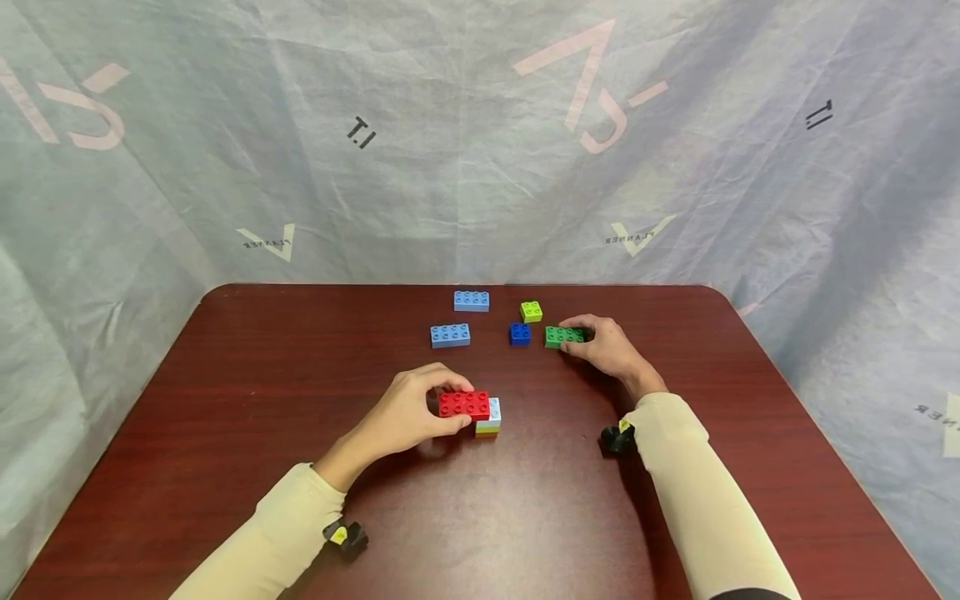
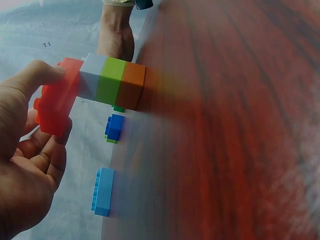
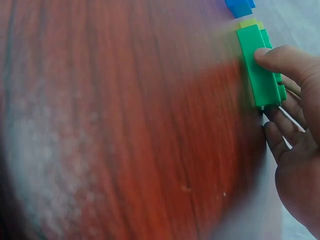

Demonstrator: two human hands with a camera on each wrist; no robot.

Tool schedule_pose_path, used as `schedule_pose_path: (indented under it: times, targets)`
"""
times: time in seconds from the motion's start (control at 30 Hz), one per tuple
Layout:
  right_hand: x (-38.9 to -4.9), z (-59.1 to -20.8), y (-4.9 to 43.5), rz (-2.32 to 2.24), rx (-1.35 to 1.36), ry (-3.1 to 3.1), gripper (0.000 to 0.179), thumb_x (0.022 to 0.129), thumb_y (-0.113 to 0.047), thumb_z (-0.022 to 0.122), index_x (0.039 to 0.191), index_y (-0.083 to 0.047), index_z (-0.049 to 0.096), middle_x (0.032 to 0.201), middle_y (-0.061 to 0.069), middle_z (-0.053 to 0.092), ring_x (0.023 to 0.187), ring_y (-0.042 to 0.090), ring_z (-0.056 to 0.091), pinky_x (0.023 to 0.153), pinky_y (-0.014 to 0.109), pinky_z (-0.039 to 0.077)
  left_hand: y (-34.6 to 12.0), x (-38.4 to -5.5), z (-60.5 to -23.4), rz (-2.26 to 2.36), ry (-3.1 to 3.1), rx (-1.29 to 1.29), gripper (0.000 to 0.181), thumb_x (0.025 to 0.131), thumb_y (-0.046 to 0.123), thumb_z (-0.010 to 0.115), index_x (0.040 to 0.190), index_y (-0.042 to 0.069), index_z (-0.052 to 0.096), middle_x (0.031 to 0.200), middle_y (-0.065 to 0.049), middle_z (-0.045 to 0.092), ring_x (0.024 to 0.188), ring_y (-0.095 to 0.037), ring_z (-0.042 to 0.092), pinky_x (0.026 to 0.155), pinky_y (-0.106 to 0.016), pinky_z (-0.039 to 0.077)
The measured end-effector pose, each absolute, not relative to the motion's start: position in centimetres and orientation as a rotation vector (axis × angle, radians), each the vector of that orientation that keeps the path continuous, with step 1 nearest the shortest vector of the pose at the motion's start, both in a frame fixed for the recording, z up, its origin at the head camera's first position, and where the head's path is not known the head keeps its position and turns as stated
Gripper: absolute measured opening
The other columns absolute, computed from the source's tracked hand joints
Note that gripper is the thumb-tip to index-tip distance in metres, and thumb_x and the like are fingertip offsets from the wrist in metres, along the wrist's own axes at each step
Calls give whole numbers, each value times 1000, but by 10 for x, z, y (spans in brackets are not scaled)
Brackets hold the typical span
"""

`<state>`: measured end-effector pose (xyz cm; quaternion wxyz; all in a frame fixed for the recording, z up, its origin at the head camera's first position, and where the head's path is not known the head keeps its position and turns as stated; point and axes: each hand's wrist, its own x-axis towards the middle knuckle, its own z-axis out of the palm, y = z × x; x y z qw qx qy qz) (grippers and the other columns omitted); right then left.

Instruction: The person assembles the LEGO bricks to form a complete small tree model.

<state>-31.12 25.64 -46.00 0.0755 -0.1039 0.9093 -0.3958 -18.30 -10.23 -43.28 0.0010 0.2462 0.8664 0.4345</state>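
Note:
My left hand point(image 1: 408, 410) pinches a long red brick point(image 1: 463, 405) between thumb and fingers. That brick sits at the top of a small stack, offset to the left. Below it come a pale grey-blue brick point(image 2: 93, 77), a lime green brick point(image 2: 111, 81) and an orange brick point(image 2: 132, 86) at the bottom. Farther off to the right, my right hand point(image 1: 606, 348) grips a long green brick point(image 1: 562, 337) by its sides, thumb on the near face in the right wrist view. A dark blue square brick point(image 1: 520, 334) lies just left of the green one.
A lime square brick point(image 1: 531, 312) lies behind the dark blue one. Two long light blue bricks stand toward the back, one nearer point(image 1: 450, 336) and one by the far edge point(image 1: 471, 301). A printed grey cloth point(image 1: 450, 167) hangs behind the dark red wooden table point(image 1: 525, 517).

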Motion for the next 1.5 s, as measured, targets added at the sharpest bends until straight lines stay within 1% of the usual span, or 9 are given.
schedule_pose_path:
  times: [0.23, 0.43, 0.67, 0.8, 0.93, 1.03, 1.17, 1.27, 1.5]
  targets:
    - [-309, -460, 259, -1153, -346, 2767, 39, 95, -20, 75, 132, -12, 68, 131, 17, 64, 100, 28, 58, 84, 34, 48, -101, -185, -434, 1363, 2712, 776, 33, 81, 26, 88, 111, 26, 73, 107, 9, 69, 96, -13, 58, 79, -41, 58]
    - [-300, -455, 256, -1176, -386, 2775, 38, 93, -21, 76, 129, -13, 69, 126, 15, 66, 95, 26, 59, 81, 34, 49, -101, -184, -433, 1360, 2711, 775, 33, 81, 27, 87, 111, 26, 73, 107, 9, 69, 97, -12, 58, 81, -41, 58]
    - [-278, -444, 246, -1206, -528, 2793, 36, 91, -18, 79, 125, -13, 70, 116, 11, 69, 90, 24, 63, 73, 27, 52, -101, -184, -434, 1363, 2719, 784, 33, 81, 26, 88, 111, 25, 73, 107, 9, 69, 97, -12, 59, 81, -40, 58]
    - [-260, -435, 235, -1244, -636, 2781, 33, 90, -15, 80, 122, -13, 71, 114, 8, 68, 87, 21, 63, 74, 25, 54, -101, -184, -433, 1366, 2724, 794, 34, 81, 25, 88, 111, 25, 73, 107, 9, 69, 97, -12, 59, 81, -40, 58]
    - [-241, -426, 224, -1259, -727, 2742, 32, 90, -17, 80, 121, -16, 71, 115, 3, 68, 95, 18, 62, 79, 31, 58, -102, -183, -431, 1363, 2722, 782, 34, 81, 26, 88, 111, 25, 73, 107, 9, 69, 98, -12, 59, 82, -40, 58]
    - [-229, -422, 216, -1257, -787, 2725, 32, 90, -19, 81, 121, -18, 71, 116, 1, 69, 99, 17, 61, 82, 37, 57, -102, -183, -431, 1366, 2716, 774, 33, 81, 25, 88, 111, 24, 73, 107, 8, 69, 98, -12, 59, 82, -42, 58]
    - [-217, -418, 207, -1264, -845, 2701, 33, 89, -20, 82, 120, -20, 71, 117, -2, 69, 98, 15, 60, 82, 41, 55, -102, -182, -431, 1372, 2714, 777, 33, 81, 25, 88, 111, 24, 73, 107, 8, 69, 98, -13, 59, 82, -42, 58]
    - [-211, -416, 201, -1290, -890, 2659, 33, 89, -18, 83, 119, -21, 71, 117, -3, 68, 98, 15, 60, 81, 40, 56, -102, -182, -432, 1371, 2716, 778, 34, 81, 25, 88, 111, 24, 73, 107, 8, 69, 98, -12, 59, 82, -42, 58]
    - [-201, -416, 190, -1304, -961, 2579, 33, 89, -19, 83, 118, -24, 71, 115, -6, 68, 100, 13, 61, 83, 33, 55, -101, -183, -433, 1365, 2718, 794, 33, 81, 25, 88, 111, 24, 73, 106, 8, 69, 96, -12, 59, 82, -42, 57]
